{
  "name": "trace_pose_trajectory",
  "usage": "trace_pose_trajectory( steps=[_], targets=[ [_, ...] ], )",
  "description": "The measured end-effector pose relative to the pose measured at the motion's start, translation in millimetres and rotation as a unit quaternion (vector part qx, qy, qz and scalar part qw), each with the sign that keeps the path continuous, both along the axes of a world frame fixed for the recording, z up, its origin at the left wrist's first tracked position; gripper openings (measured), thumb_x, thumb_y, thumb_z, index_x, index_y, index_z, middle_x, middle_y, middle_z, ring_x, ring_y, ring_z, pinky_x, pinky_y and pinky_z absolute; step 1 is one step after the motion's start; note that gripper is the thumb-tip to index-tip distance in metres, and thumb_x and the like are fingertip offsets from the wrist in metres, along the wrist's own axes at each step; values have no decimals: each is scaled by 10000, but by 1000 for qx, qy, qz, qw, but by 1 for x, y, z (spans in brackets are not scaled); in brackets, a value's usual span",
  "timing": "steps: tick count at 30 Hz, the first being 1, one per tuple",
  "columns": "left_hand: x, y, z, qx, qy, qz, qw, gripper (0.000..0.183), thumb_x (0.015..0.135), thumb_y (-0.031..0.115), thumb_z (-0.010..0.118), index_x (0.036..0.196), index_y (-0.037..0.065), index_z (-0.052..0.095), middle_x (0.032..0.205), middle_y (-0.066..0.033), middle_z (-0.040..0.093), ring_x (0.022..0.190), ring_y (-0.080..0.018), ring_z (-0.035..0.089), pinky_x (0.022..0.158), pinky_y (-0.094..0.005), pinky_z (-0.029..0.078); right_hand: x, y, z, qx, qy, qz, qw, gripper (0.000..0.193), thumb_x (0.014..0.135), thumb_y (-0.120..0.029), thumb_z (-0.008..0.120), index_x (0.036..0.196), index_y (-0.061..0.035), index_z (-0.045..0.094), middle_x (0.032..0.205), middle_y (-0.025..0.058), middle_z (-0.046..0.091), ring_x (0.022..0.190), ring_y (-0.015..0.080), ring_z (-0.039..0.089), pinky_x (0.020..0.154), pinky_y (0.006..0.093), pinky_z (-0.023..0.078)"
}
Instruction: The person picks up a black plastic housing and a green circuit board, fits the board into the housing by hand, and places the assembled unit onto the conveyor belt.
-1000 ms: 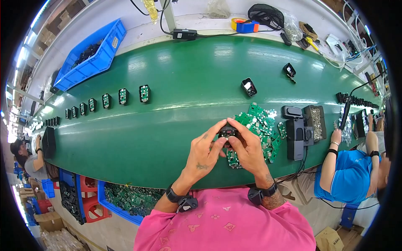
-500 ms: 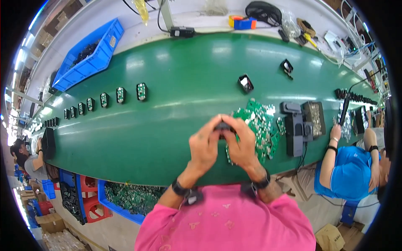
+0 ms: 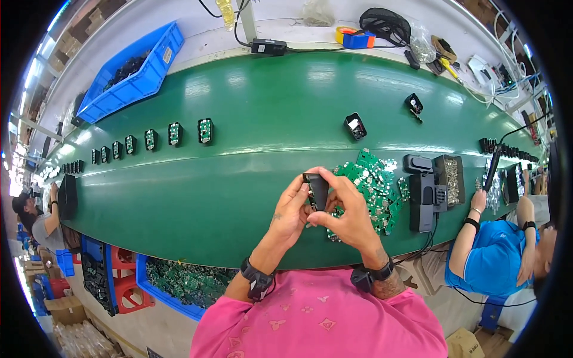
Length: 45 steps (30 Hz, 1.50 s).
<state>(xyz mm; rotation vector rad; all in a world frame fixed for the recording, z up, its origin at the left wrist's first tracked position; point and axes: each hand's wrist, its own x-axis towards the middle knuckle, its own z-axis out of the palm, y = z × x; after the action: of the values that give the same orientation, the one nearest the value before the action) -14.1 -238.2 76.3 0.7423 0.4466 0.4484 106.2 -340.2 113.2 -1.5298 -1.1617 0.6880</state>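
Between my two hands is a black plastic housing, tilted so that one dark side faces up, with a bit of green circuit board showing at its left edge. My left hand grips its left side, thumb near the edge. Around the right side and lower end curl the fingers and thumb of my right hand. Just right of my hands spreads a heap of green circuit boards, partly hidden by my right hand. Farther off stands an open black housing with something pale inside.
A row of housings with boards runs leftward. A blue bin stands far left. Right of the heap are a dark grey device and a box of small metal parts. A co-worker in blue sits at right, another person at left.
The housing has been turned in my hands, so its long dark side and the board at its edge now show. My hands have opened apart slightly around it. The view has shifted a little.
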Motion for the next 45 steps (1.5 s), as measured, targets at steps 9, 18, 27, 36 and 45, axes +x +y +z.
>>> trace_pose_trajectory(
  steps=[9,18,27,36,45],
  targets=[
    [8,-6,-20,-119,-56,17,991,586,1045,461,325,1386,8,471,1322,-134,584,1180,-240,588,980,-381,491,-6,-3,16,-6,-205,-30,978,773,642,-123,894,1336,-76,557,1142,108,592,796,173,622,659,294,527],
    [-3,-8,-14,-298,-151,68,940,589,1053,504,299,1324,13,480,1271,-121,590,1157,-253,600,984,-415,500,-13,15,9,-73,-291,18,954,756,648,-116,866,1338,-112,556,1160,132,590,893,305,645,716,387,538],
    [-60,38,-14,365,300,142,870,433,900,182,684,1265,7,529,1082,-117,629,946,-192,625,820,-333,524,10,29,-1,-101,-235,-69,964,797,709,-189,852,1408,-44,498,1218,167,612,1004,306,604,847,385,508],
    [-118,78,-40,626,581,217,472,655,818,283,767,1371,44,508,1323,-193,520,1227,-371,500,1020,-472,409,168,83,-51,-272,-318,-158,894,526,726,-300,804,1098,36,647,978,193,697,919,365,648,842,462,511],
    [-66,-2,-21,268,97,127,950,834,872,198,730,1538,48,251,1497,-162,320,1200,-325,563,923,-354,535,2,37,-20,-131,-108,23,985,623,744,-206,833,1242,-3,519,793,110,638,707,187,607,647,330,492]
  ],
)
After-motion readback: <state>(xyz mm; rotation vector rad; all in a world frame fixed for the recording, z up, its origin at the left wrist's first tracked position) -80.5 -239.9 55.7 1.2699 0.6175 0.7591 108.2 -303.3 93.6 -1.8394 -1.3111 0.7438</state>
